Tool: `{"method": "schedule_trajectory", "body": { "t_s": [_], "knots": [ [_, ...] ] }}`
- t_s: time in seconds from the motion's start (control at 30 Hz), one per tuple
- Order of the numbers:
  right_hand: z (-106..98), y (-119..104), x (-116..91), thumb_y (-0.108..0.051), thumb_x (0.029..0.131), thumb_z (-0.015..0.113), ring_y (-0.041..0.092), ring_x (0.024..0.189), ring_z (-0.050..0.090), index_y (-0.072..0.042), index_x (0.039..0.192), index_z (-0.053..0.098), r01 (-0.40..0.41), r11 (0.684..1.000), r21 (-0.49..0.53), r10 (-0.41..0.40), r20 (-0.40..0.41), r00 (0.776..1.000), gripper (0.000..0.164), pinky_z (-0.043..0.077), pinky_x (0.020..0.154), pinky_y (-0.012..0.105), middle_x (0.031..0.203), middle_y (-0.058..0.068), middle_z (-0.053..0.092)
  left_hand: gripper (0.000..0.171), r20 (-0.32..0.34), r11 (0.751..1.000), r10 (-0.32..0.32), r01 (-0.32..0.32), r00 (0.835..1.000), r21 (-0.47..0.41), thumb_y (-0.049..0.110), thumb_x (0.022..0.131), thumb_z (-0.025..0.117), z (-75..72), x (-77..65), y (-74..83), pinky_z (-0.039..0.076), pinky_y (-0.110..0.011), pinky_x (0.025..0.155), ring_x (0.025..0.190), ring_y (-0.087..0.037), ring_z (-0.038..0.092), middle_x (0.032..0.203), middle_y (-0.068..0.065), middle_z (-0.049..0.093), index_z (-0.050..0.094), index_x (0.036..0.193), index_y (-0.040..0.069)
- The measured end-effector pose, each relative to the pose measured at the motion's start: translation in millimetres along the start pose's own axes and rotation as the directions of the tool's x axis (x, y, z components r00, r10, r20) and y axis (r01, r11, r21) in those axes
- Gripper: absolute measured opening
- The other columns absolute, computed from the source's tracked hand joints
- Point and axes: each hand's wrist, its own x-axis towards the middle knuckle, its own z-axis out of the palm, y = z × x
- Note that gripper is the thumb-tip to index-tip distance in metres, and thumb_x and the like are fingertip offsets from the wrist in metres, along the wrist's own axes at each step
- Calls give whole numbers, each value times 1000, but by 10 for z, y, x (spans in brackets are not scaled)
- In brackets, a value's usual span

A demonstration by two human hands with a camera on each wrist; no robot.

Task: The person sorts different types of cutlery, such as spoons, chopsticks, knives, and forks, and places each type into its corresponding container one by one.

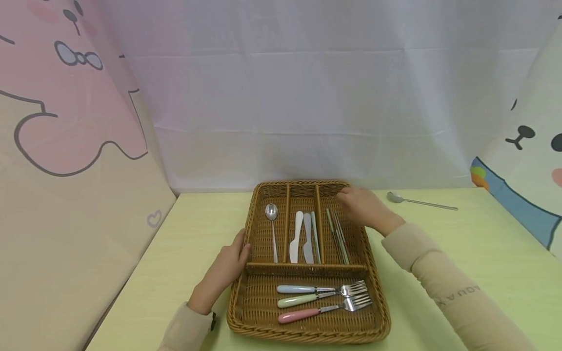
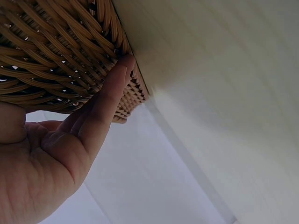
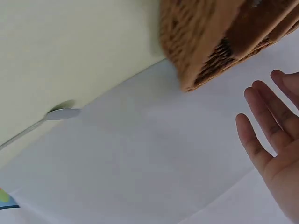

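A brown wicker basket point(image 1: 303, 336) with several compartments stands on the table. My left hand point(image 1: 225, 265) grips its left side, the thumb at the rim and the fingers point(image 2: 107, 100) along the outer wall. Over the far right corner, my right hand point(image 1: 362, 207) hovers with loosely spread fingers point(image 3: 266, 107) and nothing in them. A long spoon point(image 1: 272, 226) lies in the left compartment. The middle one holds a white knife point(image 1: 296, 237), a grey knife point(image 1: 308, 239) and a slim pale-green piece point(image 1: 315, 239). Slim green and metal sticks point(image 1: 338, 239) lie in the right one.
Three forks lie across the front compartment, with blue point(image 1: 296, 289), green point(image 1: 294, 301) and pink point(image 1: 299, 315) handles. Another long spoon point(image 1: 421, 202) rests on the yellow table point(image 1: 474, 243) at the back right. A white cloth point(image 1: 281, 97) hangs behind the table.
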Motion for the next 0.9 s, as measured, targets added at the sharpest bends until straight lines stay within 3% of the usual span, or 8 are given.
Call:
{"method": "schedule_trajectory", "body": {
  "t_s": [0.13, 0.33, 0.53, 0.73, 0.9],
  "knots": [
    [2, 199, -114, 3, 81, 56, 21, 56, 50, 0, 82, 62, -64, 998, 12, 64, 7, 998, 7, 47, 50, 38, 74, 12, 60, 52, 3, 1000, -3, 3, 1000, 5, 17, 97, 42, 2, 3, -4, 33, -25, 34, 32, -7, 32, 44, 3, 38, 24, 139, -9],
    [-26, 450, -306, 2, 81, 55, 39, 83, 59, 6, 97, 62, -212, 977, 35, 209, 82, 975, 18, 52, 67, 50, 98, 24, 64, 51, 2, 1000, -1, 1, 1000, 4, 16, 97, 42, 0, 15, -11, 31, -24, 33, 32, -7, 31, 43, 3, 37, 25, 138, -9],
    [14, 681, -472, 4, 81, 50, 45, 93, 55, 9, 100, 60, -306, 950, 60, 299, 107, 948, 22, 50, 71, 55, 105, 30, 61, 51, 5, 1000, -16, 16, 1000, 5, 17, 97, 42, -4, 16, -5, 32, -24, 34, 33, -7, 31, 44, 3, 37, 25, 138, -9],
    [55, 871, -629, 6, 80, 46, 45, 90, 56, 9, 102, 60, -378, 924, 60, 368, 136, 920, 27, 51, 68, 55, 102, 30, 62, 52, 13, 1000, -22, 22, 1000, -2, 18, 97, 41, -6, 11, 13, 32, -23, 34, 32, -7, 32, 44, 3, 38, 25, 138, -9],
    [87, 1003, -741, 6, 77, 48, 35, 70, 57, 8, 92, 61, -437, 897, 70, 424, 148, 894, 20, 50, 55, 50, 88, 26, 62, 52, 14, 1000, -23, 23, 1000, 1, 18, 98, 41, -1, 9, 10, 32, -24, 34, 32, -8, 32, 44, 3, 38, 25, 138, -9]
  ]
}}
